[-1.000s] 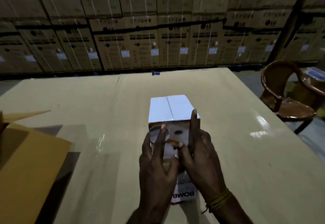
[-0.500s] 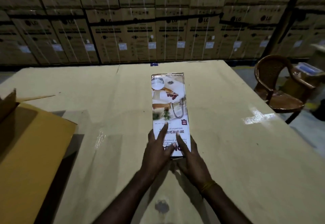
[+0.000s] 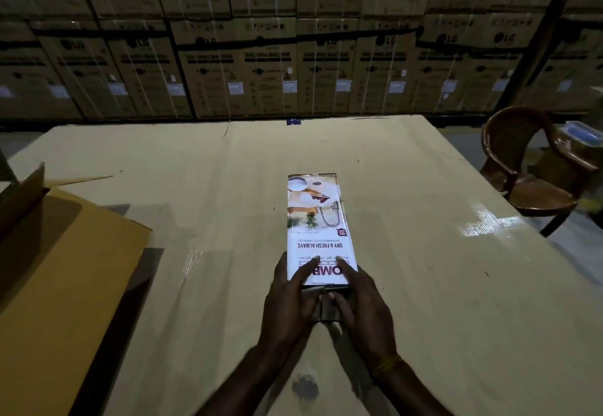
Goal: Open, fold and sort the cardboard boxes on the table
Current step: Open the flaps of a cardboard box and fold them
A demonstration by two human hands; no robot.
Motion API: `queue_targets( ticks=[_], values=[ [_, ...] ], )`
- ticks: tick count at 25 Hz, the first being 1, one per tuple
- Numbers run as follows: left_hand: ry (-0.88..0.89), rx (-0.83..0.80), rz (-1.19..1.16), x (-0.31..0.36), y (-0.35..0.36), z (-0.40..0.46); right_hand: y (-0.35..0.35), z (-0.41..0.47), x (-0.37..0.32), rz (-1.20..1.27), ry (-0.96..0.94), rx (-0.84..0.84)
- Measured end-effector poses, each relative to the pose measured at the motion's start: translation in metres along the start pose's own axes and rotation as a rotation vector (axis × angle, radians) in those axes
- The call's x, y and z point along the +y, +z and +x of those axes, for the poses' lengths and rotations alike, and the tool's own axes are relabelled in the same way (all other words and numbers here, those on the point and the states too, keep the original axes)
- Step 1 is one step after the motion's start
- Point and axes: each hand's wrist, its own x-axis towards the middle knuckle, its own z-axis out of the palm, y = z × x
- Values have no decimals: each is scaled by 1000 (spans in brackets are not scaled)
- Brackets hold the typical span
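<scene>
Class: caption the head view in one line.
Both hands work the near end of a printed box lying on the table.
</scene>
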Motion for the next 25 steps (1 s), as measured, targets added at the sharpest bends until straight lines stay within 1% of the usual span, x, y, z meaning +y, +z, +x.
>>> queue_targets(
  ticks=[1,3,5,8,10,12,15,18,20,21,23,25],
  values=[
    [-19,7,-17,0,1,-4,1,-3,1,54,34,10],
    [-65,23,-58,1,3,-12,4,-9,-1,183,171,-2],
    [-85,46,-46,6,2,-18,5,-15,-7,192,245,-1],
    [-65,153,34,27,-10,-13,-6,-10,-23,117,205,84],
    [-64,236,33,50,-25,-2,-20,3,-40,93,133,163],
    [-75,271,59,73,-41,13,-35,18,-64,65,55,199],
    [-99,213,128,104,-67,34,-61,34,-98,3,9,160],
    [-150,69,208,117,-86,55,-86,49,-121,-156,15,-20],
    [-173,15,245,119,-88,67,-94,65,-130,-255,65,-157],
    [-179,5,263,119,-84,74,-95,73,-132,-283,91,-193],
    [-197,-15,280,115,-74,87,-94,89,-132,-320,103,-203],
    [-215,-57,230,105,-62,105,-93,104,-128,-346,77,-207]
  ],
)
